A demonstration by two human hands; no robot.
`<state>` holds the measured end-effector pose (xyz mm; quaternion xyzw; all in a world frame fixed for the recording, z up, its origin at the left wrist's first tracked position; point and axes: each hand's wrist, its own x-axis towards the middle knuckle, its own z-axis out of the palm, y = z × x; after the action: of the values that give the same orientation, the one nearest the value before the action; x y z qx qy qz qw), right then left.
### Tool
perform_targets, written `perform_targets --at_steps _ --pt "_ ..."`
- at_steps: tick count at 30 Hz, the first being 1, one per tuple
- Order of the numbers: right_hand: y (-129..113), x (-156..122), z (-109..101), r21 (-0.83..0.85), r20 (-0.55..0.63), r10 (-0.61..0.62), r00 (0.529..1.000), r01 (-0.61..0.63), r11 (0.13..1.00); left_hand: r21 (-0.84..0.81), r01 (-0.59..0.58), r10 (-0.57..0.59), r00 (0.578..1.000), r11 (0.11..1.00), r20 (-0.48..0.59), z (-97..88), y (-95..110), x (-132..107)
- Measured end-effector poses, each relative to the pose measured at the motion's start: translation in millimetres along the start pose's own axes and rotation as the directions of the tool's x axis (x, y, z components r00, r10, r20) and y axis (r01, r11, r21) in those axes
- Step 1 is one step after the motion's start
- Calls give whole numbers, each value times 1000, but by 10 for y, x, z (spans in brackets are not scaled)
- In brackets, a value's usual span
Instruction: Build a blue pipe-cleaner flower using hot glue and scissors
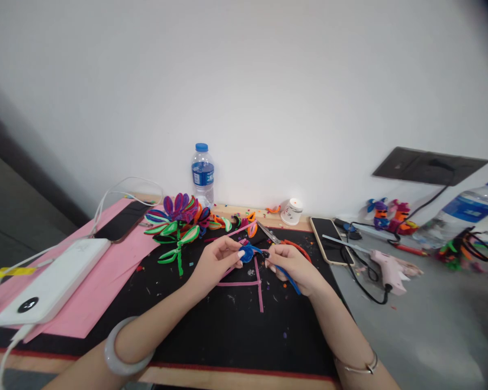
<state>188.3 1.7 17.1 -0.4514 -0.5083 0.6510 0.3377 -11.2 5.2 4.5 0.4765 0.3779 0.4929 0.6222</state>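
Observation:
My left hand (216, 264) pinches a blue coil of pipe cleaner (247, 253) between thumb and fingers, above the black mat (211, 330). From the coil a blue strand runs across to my right hand (289, 264), whose fingers are closed on it. The strand's loose end (289, 280) hangs below that hand. A small black piece shows at the right fingertips; its kind is unclear. Pink pipe cleaners (260, 295) lie crossed on the mat under my hands. Scissors (269, 233) with orange-red handles rest just behind my right hand.
Pipe-cleaner flowers (179, 227) stand left, beside pink sheets (117, 271), a phone (122, 221) and a white power bank (61, 276). A water bottle (203, 176) and paper cup (291, 212) are at the wall. Another phone (331, 241) and a pink glue gun (388, 268) lie right.

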Motion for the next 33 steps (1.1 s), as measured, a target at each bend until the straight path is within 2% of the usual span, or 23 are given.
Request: perform_targets --at_steps 5,16,33 --pt "-13 -28 24 24 39 44 998 -45 999 11 -11 11 1000 1000 -10 5 5 -5" --pt "19 -34 56 130 134 46 990 -63 990 4 1 -1 1000 1000 -20 1 2 -7" --pt "57 -23 99 120 145 93 985 -111 987 -67 30 -31 999 997 -9 -24 -70 11"
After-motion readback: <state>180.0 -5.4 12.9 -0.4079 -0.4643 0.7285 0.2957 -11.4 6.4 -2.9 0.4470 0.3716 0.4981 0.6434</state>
